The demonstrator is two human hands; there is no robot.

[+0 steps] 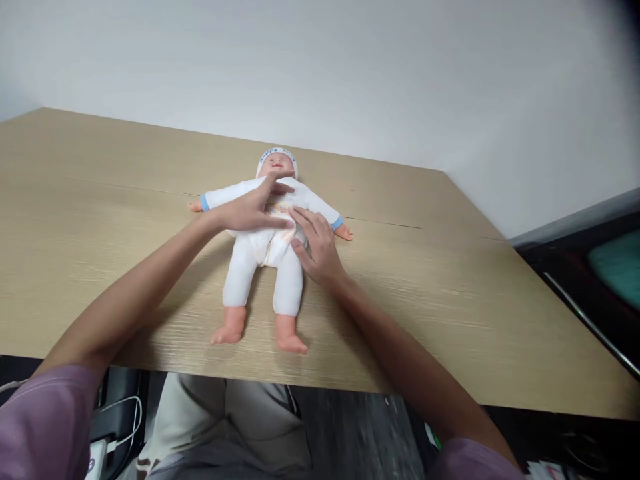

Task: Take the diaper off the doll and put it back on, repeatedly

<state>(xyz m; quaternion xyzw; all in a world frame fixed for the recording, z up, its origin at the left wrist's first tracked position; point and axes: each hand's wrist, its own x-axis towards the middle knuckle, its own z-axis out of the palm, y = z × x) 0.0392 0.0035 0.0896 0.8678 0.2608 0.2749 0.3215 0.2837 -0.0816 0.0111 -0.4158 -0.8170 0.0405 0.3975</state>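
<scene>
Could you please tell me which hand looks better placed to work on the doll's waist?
Probably the right hand: its fingers rest at the waist of the white-suited plastic baby doll, while the left hand lies across the chest.

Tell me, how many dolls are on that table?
1. The doll lies face up mid-table, head toward the wall. The left hand rests on its chest, the right hand on its belly and hip. None looks hidden.
</scene>
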